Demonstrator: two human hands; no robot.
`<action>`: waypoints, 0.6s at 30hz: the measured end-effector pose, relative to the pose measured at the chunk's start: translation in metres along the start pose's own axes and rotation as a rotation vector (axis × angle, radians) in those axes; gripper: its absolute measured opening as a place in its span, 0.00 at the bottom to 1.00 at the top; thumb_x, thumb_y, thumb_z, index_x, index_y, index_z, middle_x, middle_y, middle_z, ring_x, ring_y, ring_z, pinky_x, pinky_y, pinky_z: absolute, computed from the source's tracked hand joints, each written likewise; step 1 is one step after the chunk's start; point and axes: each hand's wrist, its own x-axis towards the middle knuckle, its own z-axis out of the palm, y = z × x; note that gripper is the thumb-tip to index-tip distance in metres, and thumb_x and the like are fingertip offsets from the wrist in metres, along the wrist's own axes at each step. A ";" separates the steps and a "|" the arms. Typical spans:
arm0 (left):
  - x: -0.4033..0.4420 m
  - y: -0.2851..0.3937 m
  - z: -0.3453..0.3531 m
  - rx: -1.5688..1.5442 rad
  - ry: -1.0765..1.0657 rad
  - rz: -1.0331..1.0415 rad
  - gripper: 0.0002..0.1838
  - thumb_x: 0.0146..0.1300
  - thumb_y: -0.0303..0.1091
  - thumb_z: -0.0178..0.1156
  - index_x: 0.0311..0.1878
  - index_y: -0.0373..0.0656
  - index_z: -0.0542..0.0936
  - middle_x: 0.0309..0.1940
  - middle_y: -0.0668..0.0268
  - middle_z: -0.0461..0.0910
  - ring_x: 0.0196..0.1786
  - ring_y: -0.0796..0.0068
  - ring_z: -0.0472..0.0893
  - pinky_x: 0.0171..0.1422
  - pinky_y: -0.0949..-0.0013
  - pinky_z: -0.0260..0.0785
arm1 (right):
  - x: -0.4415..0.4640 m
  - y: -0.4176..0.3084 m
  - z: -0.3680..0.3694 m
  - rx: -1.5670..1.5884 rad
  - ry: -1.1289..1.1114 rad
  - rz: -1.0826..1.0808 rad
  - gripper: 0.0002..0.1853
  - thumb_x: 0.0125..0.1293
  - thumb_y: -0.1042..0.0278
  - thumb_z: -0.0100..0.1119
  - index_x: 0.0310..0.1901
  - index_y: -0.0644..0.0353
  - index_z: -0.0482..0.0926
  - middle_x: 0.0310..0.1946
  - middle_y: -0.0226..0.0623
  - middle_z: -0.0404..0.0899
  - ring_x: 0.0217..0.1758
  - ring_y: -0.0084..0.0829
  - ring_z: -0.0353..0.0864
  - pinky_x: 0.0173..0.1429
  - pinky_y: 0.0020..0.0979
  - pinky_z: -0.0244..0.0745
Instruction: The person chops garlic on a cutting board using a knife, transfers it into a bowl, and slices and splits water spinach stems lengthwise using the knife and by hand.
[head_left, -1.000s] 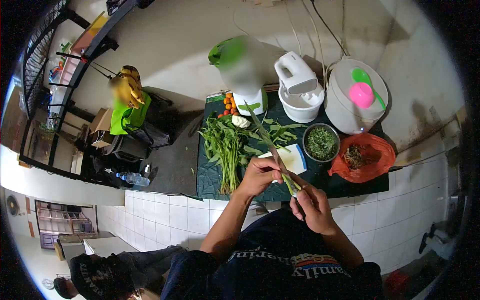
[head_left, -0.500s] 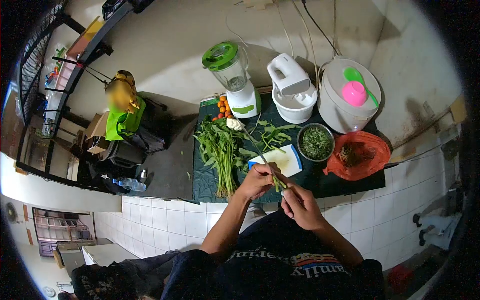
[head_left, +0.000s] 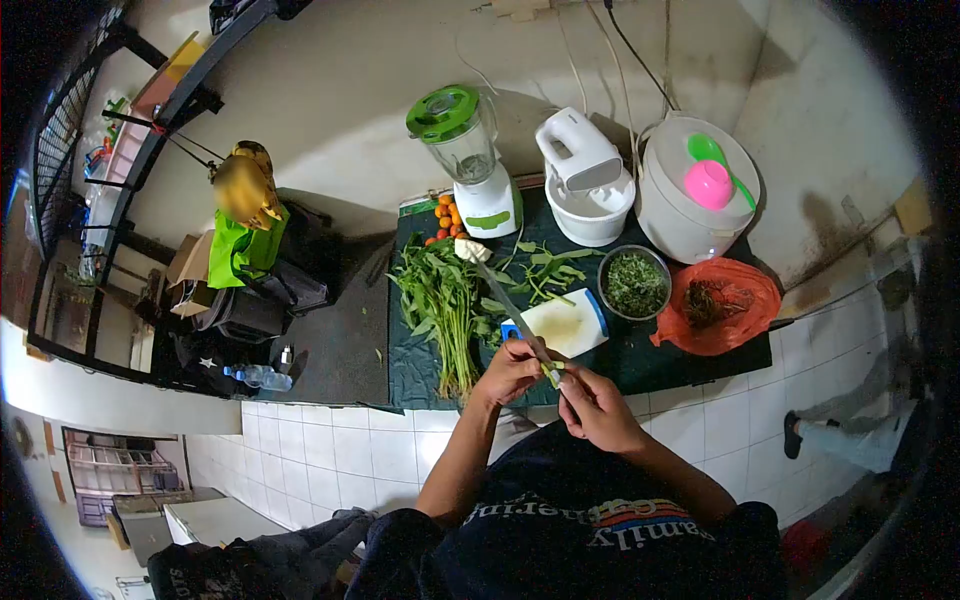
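Note:
My left hand (head_left: 512, 373) is closed around short green vegetable stems (head_left: 551, 374) in front of my chest. Wrapped round the handle of a knife (head_left: 524, 328) is my right hand (head_left: 598, 410); the blade points away and left, crossing the stems. Beyond my hands lies a white cutting board (head_left: 562, 325) with blue ends. A bunch of leafy greens (head_left: 436, 305) with long stems is to its left, and some loose leafy sprigs (head_left: 550, 270) are behind it. To the right stand a metal bowl (head_left: 634, 284) of picked leaves and a red plastic bag (head_left: 745, 310) with brownish scraps.
At the back of the green-covered table stand a blender (head_left: 470, 165), a white stand mixer (head_left: 585, 180) and a rice cooker (head_left: 690, 175) with a pink cup on top. Small orange fruits (head_left: 447, 215) and a garlic bulb (head_left: 471, 250) lie nearby. Another person's leg (head_left: 845, 440) is at right.
The knife blade has shifted slightly against the stems between my hands. At the right edge, the other person's leg has moved left, into fuller view.

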 end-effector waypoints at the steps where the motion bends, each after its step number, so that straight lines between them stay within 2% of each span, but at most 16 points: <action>1: 0.001 -0.007 -0.007 -0.002 -0.003 -0.004 0.12 0.59 0.38 0.73 0.36 0.40 0.84 0.32 0.70 0.77 0.33 0.76 0.75 0.39 0.73 0.66 | 0.000 -0.001 0.000 0.006 0.012 0.006 0.24 0.82 0.57 0.39 0.73 0.55 0.61 0.22 0.27 0.67 0.18 0.16 0.62 0.21 0.21 0.60; 2: 0.003 -0.016 -0.017 -0.083 0.055 0.054 0.12 0.60 0.38 0.72 0.37 0.40 0.84 0.32 0.70 0.78 0.32 0.78 0.74 0.37 0.74 0.65 | -0.001 -0.002 -0.002 0.006 0.016 0.008 0.24 0.82 0.57 0.39 0.73 0.55 0.61 0.22 0.27 0.67 0.18 0.16 0.62 0.21 0.21 0.60; 3: 0.006 -0.025 -0.029 -0.165 0.115 0.112 0.11 0.60 0.38 0.72 0.38 0.40 0.84 0.31 0.70 0.78 0.31 0.79 0.73 0.36 0.75 0.63 | -0.002 -0.004 -0.004 0.029 0.115 -0.016 0.21 0.81 0.58 0.40 0.70 0.56 0.65 0.20 0.27 0.67 0.17 0.17 0.63 0.21 0.22 0.61; 5: 0.013 -0.039 -0.052 -0.149 0.183 0.074 0.09 0.63 0.36 0.70 0.40 0.42 0.85 0.30 0.71 0.78 0.29 0.83 0.70 0.32 0.77 0.60 | -0.004 -0.009 -0.009 0.008 0.290 -0.078 0.17 0.81 0.61 0.41 0.63 0.58 0.70 0.19 0.27 0.67 0.16 0.17 0.64 0.20 0.22 0.60; 7: 0.027 -0.052 -0.074 0.068 0.447 -0.042 0.07 0.65 0.36 0.68 0.40 0.43 0.85 0.29 0.74 0.78 0.25 0.85 0.68 0.29 0.78 0.58 | -0.005 -0.011 -0.020 0.054 0.360 -0.111 0.18 0.81 0.60 0.41 0.65 0.58 0.69 0.19 0.27 0.67 0.16 0.16 0.63 0.19 0.22 0.59; 8: 0.033 -0.059 -0.085 0.168 0.528 -0.083 0.08 0.65 0.37 0.68 0.41 0.42 0.86 0.29 0.74 0.80 0.26 0.86 0.72 0.31 0.80 0.62 | -0.008 -0.019 -0.023 0.069 0.384 -0.121 0.20 0.81 0.58 0.40 0.66 0.56 0.69 0.19 0.26 0.66 0.16 0.16 0.63 0.18 0.22 0.59; 9: 0.043 -0.078 -0.105 0.171 0.522 -0.082 0.08 0.65 0.37 0.68 0.41 0.42 0.86 0.29 0.74 0.80 0.26 0.86 0.72 0.31 0.80 0.62 | -0.008 -0.011 -0.030 0.028 0.395 -0.108 0.23 0.82 0.54 0.37 0.71 0.54 0.64 0.19 0.27 0.65 0.15 0.16 0.60 0.19 0.19 0.58; 11: 0.062 -0.112 -0.136 0.496 0.674 0.073 0.10 0.64 0.37 0.68 0.41 0.41 0.86 0.31 0.70 0.84 0.30 0.83 0.80 0.34 0.79 0.69 | -0.012 -0.009 -0.033 0.045 0.439 -0.104 0.24 0.82 0.54 0.37 0.72 0.55 0.63 0.19 0.28 0.65 0.15 0.16 0.60 0.19 0.20 0.58; 12: 0.066 -0.114 -0.138 0.717 0.728 0.043 0.11 0.63 0.37 0.67 0.42 0.39 0.87 0.32 0.66 0.86 0.33 0.80 0.84 0.36 0.74 0.75 | -0.013 -0.010 -0.033 0.044 0.449 -0.117 0.24 0.82 0.54 0.37 0.72 0.55 0.63 0.19 0.28 0.65 0.15 0.16 0.60 0.19 0.20 0.58; 13: 0.075 -0.120 -0.138 0.747 0.806 0.014 0.11 0.61 0.35 0.67 0.42 0.39 0.87 0.31 0.64 0.87 0.29 0.78 0.84 0.35 0.69 0.77 | -0.016 -0.010 -0.032 0.019 0.465 -0.099 0.24 0.82 0.55 0.37 0.73 0.55 0.63 0.19 0.27 0.65 0.15 0.16 0.60 0.20 0.20 0.59; 15: 0.078 -0.124 -0.142 0.987 0.781 0.075 0.12 0.59 0.36 0.68 0.42 0.41 0.87 0.32 0.61 0.87 0.32 0.72 0.86 0.38 0.65 0.77 | -0.024 -0.005 -0.030 -0.010 0.487 -0.073 0.24 0.82 0.55 0.37 0.73 0.55 0.63 0.19 0.27 0.65 0.16 0.16 0.60 0.20 0.21 0.60; 16: 0.078 -0.126 -0.143 0.983 0.775 0.077 0.12 0.59 0.36 0.68 0.42 0.41 0.87 0.32 0.61 0.87 0.32 0.72 0.86 0.38 0.65 0.77 | -0.025 -0.002 -0.029 -0.021 0.491 -0.084 0.24 0.82 0.56 0.37 0.73 0.55 0.63 0.19 0.27 0.65 0.16 0.16 0.61 0.21 0.21 0.60; 18: 0.073 -0.126 -0.141 1.146 0.818 0.090 0.13 0.56 0.39 0.70 0.41 0.42 0.87 0.33 0.59 0.86 0.35 0.64 0.86 0.42 0.63 0.78 | -0.028 0.005 -0.030 -0.077 0.479 -0.125 0.24 0.82 0.58 0.37 0.73 0.54 0.64 0.19 0.26 0.66 0.17 0.16 0.62 0.22 0.20 0.60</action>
